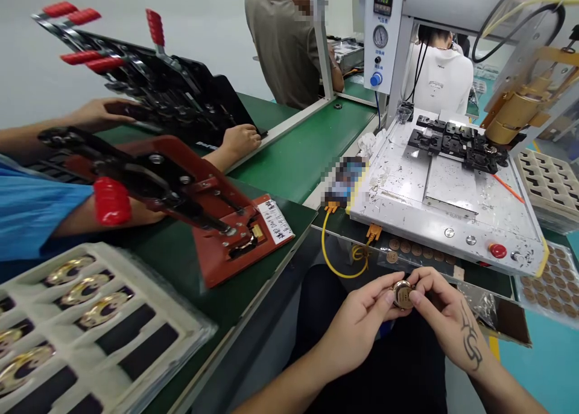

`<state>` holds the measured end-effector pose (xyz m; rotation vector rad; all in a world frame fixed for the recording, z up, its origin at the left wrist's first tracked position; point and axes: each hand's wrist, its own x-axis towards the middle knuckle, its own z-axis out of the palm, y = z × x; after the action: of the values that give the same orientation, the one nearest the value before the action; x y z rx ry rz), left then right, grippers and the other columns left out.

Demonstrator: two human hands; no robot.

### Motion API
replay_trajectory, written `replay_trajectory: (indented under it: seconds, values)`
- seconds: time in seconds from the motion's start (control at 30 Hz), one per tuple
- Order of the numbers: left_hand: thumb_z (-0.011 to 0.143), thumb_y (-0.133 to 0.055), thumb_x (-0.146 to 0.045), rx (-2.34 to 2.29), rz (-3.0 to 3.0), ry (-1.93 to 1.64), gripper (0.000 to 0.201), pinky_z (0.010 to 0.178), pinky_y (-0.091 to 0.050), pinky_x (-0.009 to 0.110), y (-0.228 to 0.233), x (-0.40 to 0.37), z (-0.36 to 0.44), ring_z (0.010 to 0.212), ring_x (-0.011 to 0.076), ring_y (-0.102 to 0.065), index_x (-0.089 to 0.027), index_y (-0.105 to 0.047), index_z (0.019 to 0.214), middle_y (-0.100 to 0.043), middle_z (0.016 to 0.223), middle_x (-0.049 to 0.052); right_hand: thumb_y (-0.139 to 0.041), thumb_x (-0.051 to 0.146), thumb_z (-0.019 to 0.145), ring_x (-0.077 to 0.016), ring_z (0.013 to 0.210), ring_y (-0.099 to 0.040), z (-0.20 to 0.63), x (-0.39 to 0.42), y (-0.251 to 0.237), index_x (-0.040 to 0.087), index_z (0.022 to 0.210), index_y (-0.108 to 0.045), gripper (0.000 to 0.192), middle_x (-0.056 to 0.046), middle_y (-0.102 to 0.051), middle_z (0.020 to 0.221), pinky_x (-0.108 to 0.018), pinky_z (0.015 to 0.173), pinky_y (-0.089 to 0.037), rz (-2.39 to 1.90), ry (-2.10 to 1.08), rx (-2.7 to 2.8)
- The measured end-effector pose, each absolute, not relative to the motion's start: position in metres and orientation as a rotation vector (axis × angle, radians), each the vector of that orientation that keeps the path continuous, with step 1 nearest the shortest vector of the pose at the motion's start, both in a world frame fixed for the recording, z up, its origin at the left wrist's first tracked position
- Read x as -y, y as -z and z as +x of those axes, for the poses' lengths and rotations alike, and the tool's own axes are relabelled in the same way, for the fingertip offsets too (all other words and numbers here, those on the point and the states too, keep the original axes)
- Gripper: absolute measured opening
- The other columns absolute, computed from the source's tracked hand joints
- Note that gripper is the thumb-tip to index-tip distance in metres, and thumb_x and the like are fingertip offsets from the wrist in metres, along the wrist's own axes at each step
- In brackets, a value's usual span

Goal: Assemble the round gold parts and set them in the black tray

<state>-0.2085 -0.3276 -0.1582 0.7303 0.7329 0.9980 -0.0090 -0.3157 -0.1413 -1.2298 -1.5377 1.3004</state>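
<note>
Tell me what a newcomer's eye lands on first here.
Low in the middle, the left hand and the tattooed right hand pinch a small round brass-coloured part between their fingertips. At left sits a red clamp jig with a red-capped lever on the green bench. At right stands a paint-flecked white machine bed.

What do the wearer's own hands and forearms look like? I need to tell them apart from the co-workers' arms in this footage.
Both are bare: no gloves, sleeves, watch or rings show. The right hand has a dark curling tribal-style tattoo running from the back of the hand onto the wrist. The left hand and its forearm carry no markings. Fingernails are short and unpainted.
</note>
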Motion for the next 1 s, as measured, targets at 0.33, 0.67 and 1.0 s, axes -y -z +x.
replay_trajectory:
  seconds: [0.33,0.67,1.0]
  values:
    - [0.103,-0.074,-0.052,-0.739,0.793,-1.025,0.051,0.114,-0.062,0.048,0.155,0.330,-0.206,0.129,0.0336,-0.075,-0.022,-0.075,0.143,-0.078,0.140,0.012,-0.068,0.042,0.107,-0.0223,0.106,-0.062,-0.009,0.319,0.145,0.025,0.089,-0.065,0.025,-0.004,-0.065,0.115,-0.032,0.093,-0.050,-1.237,-1.240,1.568]
    - [0.104,-0.071,-0.054,-0.756,0.820,-1.040,0.053,0.115,-0.061,0.049,0.153,0.335,-0.202,0.127,0.0326,-0.076,-0.021,-0.073,0.145,-0.076,0.143,0.014,-0.067,0.039,0.107,-0.0236,0.106,-0.064,-0.010,0.321,0.149,0.025,0.088,-0.065,0.024,-0.006,-0.066,0.114,-0.034,0.091,-0.053,-1.254,-1.121,1.584]
    - [0.106,-0.067,-0.039,-0.944,1.068,-1.074,0.044,0.108,-0.064,0.043,0.176,0.340,-0.198,0.119,0.0302,-0.079,-0.018,-0.070,0.145,-0.080,0.132,0.015,-0.066,0.029,0.106,-0.0242,0.097,-0.064,-0.015,0.321,0.160,0.026,0.087,-0.056,0.022,-0.006,-0.063,0.105,-0.037,0.085,-0.054,-1.285,-0.814,1.757]
